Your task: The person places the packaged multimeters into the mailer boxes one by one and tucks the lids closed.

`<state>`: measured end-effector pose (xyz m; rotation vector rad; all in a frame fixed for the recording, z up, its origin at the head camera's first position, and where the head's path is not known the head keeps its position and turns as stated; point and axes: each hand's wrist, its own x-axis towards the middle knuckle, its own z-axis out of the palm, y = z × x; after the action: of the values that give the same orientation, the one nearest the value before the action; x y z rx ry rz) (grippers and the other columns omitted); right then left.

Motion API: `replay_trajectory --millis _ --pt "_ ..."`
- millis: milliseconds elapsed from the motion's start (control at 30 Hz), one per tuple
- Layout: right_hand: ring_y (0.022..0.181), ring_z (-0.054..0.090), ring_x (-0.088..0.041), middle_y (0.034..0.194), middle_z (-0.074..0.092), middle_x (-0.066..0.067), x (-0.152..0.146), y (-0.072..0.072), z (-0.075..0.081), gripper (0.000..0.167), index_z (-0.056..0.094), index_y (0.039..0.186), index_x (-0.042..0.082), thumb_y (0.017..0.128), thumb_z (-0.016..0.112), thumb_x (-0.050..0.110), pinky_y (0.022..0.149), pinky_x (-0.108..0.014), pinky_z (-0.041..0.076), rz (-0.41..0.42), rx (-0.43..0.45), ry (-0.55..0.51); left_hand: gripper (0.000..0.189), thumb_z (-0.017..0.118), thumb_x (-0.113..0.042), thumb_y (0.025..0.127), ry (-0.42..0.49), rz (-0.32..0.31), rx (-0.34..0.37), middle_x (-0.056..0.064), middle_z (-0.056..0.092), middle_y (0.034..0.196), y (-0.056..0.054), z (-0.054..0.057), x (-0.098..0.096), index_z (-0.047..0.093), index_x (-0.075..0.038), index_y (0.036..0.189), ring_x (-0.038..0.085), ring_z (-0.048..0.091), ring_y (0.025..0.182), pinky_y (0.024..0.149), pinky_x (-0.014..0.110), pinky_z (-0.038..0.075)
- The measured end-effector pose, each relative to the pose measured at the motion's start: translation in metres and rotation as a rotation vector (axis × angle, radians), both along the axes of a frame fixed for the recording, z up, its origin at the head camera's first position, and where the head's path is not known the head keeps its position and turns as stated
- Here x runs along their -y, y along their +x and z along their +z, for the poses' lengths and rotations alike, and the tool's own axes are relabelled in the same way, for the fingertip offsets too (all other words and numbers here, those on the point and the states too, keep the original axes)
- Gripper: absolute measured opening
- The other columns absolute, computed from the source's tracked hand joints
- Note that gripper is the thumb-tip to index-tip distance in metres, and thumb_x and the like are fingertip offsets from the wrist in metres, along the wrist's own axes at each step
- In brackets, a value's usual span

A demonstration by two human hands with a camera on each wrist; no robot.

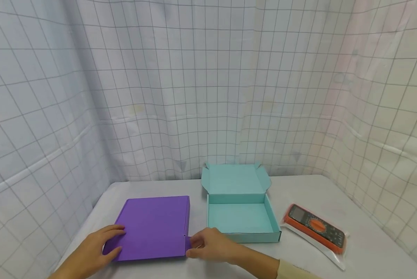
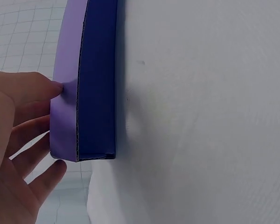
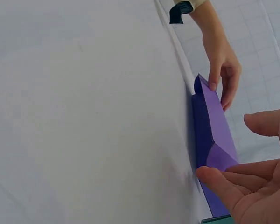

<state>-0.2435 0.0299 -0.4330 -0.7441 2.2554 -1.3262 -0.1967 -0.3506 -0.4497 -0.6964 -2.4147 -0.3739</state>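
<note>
A flat purple cardboard box [image 1: 156, 226] lies on the table with its lid down. My left hand [image 1: 95, 248] rests at its front left corner, thumb on the lid [image 2: 63, 42] and the other fingers spread along the left edge. At the front right corner, a small purple flap [image 3: 219, 157] sticks out from the box's side. My right hand [image 1: 210, 245] is at this flap, its extended fingers [image 3: 214, 179] against it and the thumb held apart in the right wrist view.
A teal cardboard box [image 1: 243, 237] stands right of the purple one, its lid [image 1: 234, 178] raised backward. Farther right lies an orange and black multimeter [image 1: 314, 228] in a clear plastic bag. A white checked curtain [image 1: 208, 85] surrounds the white-covered table [image 1: 306, 190].
</note>
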Motion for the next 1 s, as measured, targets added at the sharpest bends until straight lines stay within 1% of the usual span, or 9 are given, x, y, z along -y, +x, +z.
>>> replay_trajectory --millis 100,167,233,333,433,600,700,800,1000 --pt "0.088 0.071 -0.016 0.096 0.076 -0.001 0.004 0.003 -0.005 0.043 0.068 0.125 -0.009 0.092 0.079 0.017 0.082 -0.036 0.060 -0.062 0.079 -0.005 0.049 0.095 -0.008 0.064 0.030 -0.042 -0.024 0.007 0.072 0.113 -0.002 -0.004 0.003 0.076 -0.007 0.109 0.020 0.068 0.106 0.100 0.002 0.027" --pt "0.084 0.070 -0.018 0.092 0.075 -0.002 0.008 0.003 -0.008 0.045 0.065 0.128 -0.011 0.093 0.078 0.015 0.080 -0.038 0.060 -0.099 0.118 -0.027 0.049 0.095 -0.006 0.063 0.057 -0.064 -0.019 0.008 0.072 0.113 -0.004 -0.004 0.004 0.076 -0.007 0.108 0.015 0.067 0.107 0.098 0.002 0.031" --pt "0.080 0.069 -0.019 0.089 0.074 -0.002 0.011 0.002 -0.009 0.045 0.064 0.129 -0.011 0.094 0.076 0.015 0.077 -0.038 0.059 -0.126 0.133 -0.042 0.047 0.094 -0.005 0.065 0.086 -0.077 0.011 0.009 0.071 0.114 -0.004 -0.004 0.005 0.076 -0.007 0.109 0.010 0.065 0.109 0.092 0.004 0.039" --pt "0.076 0.067 -0.018 0.084 0.072 -0.002 0.015 0.001 -0.010 0.043 0.065 0.128 -0.011 0.095 0.075 0.015 0.074 -0.036 0.059 -0.148 0.127 -0.031 0.043 0.094 -0.007 0.070 0.126 -0.069 0.079 0.009 0.071 0.117 -0.003 -0.002 0.006 0.076 -0.007 0.110 0.005 0.062 0.112 0.080 0.012 0.051" --pt "0.072 0.067 -0.018 0.080 0.071 -0.003 0.020 -0.001 -0.017 0.039 0.066 0.123 -0.011 0.096 0.074 0.015 0.069 -0.034 0.058 -0.158 0.119 -0.035 0.041 0.093 -0.008 0.074 0.157 -0.050 0.128 0.008 0.070 0.119 -0.002 -0.002 0.006 0.076 -0.007 0.111 0.002 0.060 0.114 0.073 0.021 0.057" --pt "0.068 0.065 -0.016 0.075 0.070 -0.003 0.028 -0.002 -0.026 0.021 0.073 0.103 -0.004 0.099 0.071 0.017 0.062 -0.032 0.057 -0.173 0.092 -0.051 0.040 0.092 -0.010 0.076 0.174 -0.044 0.155 0.006 0.069 0.120 -0.002 -0.002 0.006 0.076 -0.007 0.113 -0.001 0.057 0.116 0.072 0.023 0.057" --pt "0.066 0.064 -0.015 0.072 0.069 -0.003 0.031 -0.002 -0.025 0.019 0.075 0.094 0.000 0.100 0.070 0.017 0.060 -0.029 0.056 -0.173 0.071 -0.040 0.040 0.092 -0.010 0.076 0.174 -0.039 0.158 0.005 0.069 0.121 -0.002 -0.002 0.006 0.077 -0.007 0.113 -0.001 0.057 0.116 0.074 0.022 0.057" --pt "0.064 0.060 -0.013 0.071 0.068 -0.003 0.033 -0.001 -0.024 0.018 0.075 0.089 0.001 0.099 0.071 0.014 0.057 -0.026 0.051 -0.178 0.066 -0.038 0.040 0.092 -0.011 0.076 0.177 -0.030 0.168 0.004 0.069 0.120 -0.002 -0.003 0.007 0.077 -0.008 0.112 -0.002 0.057 0.116 0.074 0.021 0.056" --pt "0.060 0.055 -0.010 0.069 0.069 -0.004 0.036 0.004 -0.021 0.016 0.075 0.085 0.001 0.098 0.071 0.010 0.054 -0.021 0.044 -0.206 0.108 -0.066 0.039 0.093 -0.011 0.075 0.186 -0.013 0.198 0.003 0.070 0.119 -0.001 -0.001 0.007 0.078 -0.009 0.111 -0.003 0.057 0.114 0.074 0.022 0.056"
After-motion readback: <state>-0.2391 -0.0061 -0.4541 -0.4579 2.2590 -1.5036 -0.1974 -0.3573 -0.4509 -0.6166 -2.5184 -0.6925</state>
